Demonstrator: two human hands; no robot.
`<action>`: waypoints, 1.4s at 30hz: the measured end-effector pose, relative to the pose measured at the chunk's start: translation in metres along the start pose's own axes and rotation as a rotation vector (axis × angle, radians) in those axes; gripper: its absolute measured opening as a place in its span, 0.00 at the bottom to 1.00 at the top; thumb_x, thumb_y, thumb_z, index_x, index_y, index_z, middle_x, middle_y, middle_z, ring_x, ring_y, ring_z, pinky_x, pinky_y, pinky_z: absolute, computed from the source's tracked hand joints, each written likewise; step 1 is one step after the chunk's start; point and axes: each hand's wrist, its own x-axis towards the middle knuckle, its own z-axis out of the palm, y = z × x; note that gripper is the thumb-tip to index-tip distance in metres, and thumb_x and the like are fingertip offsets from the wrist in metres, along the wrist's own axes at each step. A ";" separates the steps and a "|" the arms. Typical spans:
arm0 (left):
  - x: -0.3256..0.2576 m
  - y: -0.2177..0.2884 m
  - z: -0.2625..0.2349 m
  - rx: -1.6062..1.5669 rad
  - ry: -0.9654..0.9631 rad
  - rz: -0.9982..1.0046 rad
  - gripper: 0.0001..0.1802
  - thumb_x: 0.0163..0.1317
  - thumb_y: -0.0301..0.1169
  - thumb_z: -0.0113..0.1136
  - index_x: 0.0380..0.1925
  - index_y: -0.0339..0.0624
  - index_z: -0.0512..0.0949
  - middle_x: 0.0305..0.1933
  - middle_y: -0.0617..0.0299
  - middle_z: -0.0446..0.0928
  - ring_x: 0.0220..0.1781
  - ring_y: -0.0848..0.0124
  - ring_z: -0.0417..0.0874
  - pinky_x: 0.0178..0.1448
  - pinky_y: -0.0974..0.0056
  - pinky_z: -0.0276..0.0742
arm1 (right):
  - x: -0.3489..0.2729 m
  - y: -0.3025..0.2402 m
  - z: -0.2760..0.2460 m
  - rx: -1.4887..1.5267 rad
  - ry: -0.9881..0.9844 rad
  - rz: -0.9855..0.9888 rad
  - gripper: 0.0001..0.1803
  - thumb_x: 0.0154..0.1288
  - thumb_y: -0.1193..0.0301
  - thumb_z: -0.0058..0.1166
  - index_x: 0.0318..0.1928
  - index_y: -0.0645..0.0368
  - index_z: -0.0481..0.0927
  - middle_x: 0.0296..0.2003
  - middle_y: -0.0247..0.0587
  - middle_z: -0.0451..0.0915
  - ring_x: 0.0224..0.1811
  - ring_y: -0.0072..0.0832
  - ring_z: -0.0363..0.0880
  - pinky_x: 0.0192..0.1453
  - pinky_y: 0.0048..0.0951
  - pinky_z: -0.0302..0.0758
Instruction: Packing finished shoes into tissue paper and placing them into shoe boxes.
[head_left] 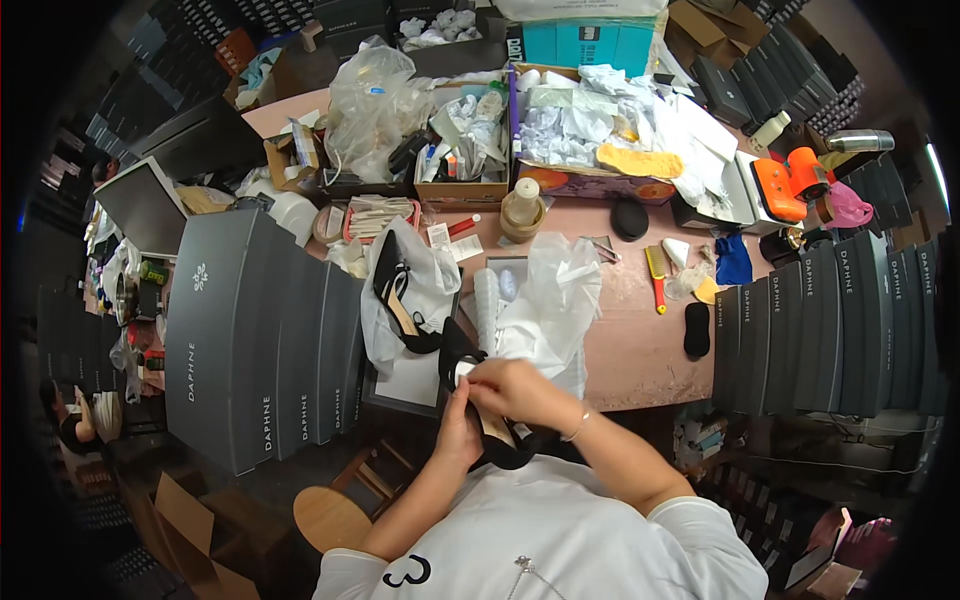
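Shoe (510, 456), black with a pale inside, is in both hands close to the chest, by the near edge of the pink table (640, 370). It looks soft and dull, not shiny. The left hand (458, 437) holds its side, maybe to keep it still. The right hand (520, 390) is narrow, with its fingertips close together by a small white bit (464, 369) at the shoe. I can't tell if they grip it, or what it is.

Just past the hands, the other black shoe (421, 343) lies on thin white paper (432, 268), perhaps so it won't get scuffed. More crumpled white paper (555, 290) is to its right, near a pale roll (486, 312).

Grey shoe boxes stand in piles on the left (225, 350) and right (845, 335), perhaps to leave the middle free for working. A yellow brush (656, 268) lies farther back.
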 end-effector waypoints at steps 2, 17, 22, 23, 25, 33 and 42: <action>0.004 0.002 -0.015 -0.063 0.032 0.006 0.24 0.65 0.37 0.51 0.56 0.33 0.67 0.54 0.55 0.73 0.53 0.61 0.78 0.58 0.59 0.77 | 0.007 0.032 -0.022 -0.186 0.186 0.203 0.13 0.56 0.71 0.56 0.42 0.63 0.79 0.35 0.48 0.81 0.33 0.43 0.82 0.39 0.38 0.78; -0.002 0.011 0.024 -0.037 -0.052 0.134 0.33 0.66 0.56 0.47 0.61 0.45 0.61 0.57 0.58 0.68 0.60 0.65 0.70 0.61 0.58 0.69 | 0.009 0.018 0.025 -0.394 0.228 -0.105 0.19 0.44 0.76 0.58 0.42 0.54 0.74 0.37 0.41 0.73 0.43 0.43 0.75 0.45 0.40 0.72; -0.001 -0.009 0.006 0.140 0.034 0.036 0.26 0.69 0.54 0.44 0.54 0.43 0.69 0.44 0.57 0.77 0.42 0.69 0.80 0.46 0.64 0.77 | 0.030 0.010 0.013 -0.395 -0.071 0.094 0.39 0.49 0.74 0.60 0.65 0.54 0.63 0.69 0.56 0.52 0.72 0.52 0.50 0.70 0.51 0.53; -0.003 -0.004 0.010 0.188 0.148 0.036 0.28 0.68 0.56 0.43 0.49 0.41 0.72 0.37 0.58 0.79 0.31 0.71 0.79 0.36 0.65 0.78 | 0.029 0.032 -0.001 -0.191 -0.035 -0.034 0.39 0.52 0.74 0.60 0.66 0.56 0.62 0.66 0.58 0.56 0.69 0.51 0.56 0.68 0.48 0.57; -0.002 0.009 -0.002 0.153 0.181 0.021 0.31 0.68 0.58 0.43 0.47 0.38 0.73 0.37 0.57 0.79 0.30 0.70 0.79 0.36 0.66 0.79 | 0.045 0.079 -0.032 -0.075 0.040 0.118 0.36 0.55 0.72 0.60 0.64 0.59 0.62 0.59 0.59 0.67 0.61 0.49 0.68 0.62 0.43 0.66; 0.004 0.019 -0.008 0.043 0.039 -0.050 0.33 0.67 0.60 0.42 0.48 0.38 0.73 0.35 0.59 0.77 0.33 0.69 0.80 0.39 0.66 0.77 | 0.065 0.198 -0.001 -0.189 0.578 0.331 0.20 0.57 0.70 0.56 0.49 0.61 0.70 0.38 0.51 0.79 0.40 0.42 0.81 0.41 0.38 0.76; 0.018 0.012 0.005 0.047 -0.016 0.003 0.31 0.65 0.60 0.43 0.46 0.42 0.72 0.37 0.58 0.76 0.37 0.67 0.80 0.39 0.60 0.79 | -0.002 0.016 -0.010 0.095 0.051 0.159 0.15 0.60 0.74 0.56 0.48 0.61 0.79 0.36 0.41 0.79 0.35 0.32 0.78 0.41 0.28 0.75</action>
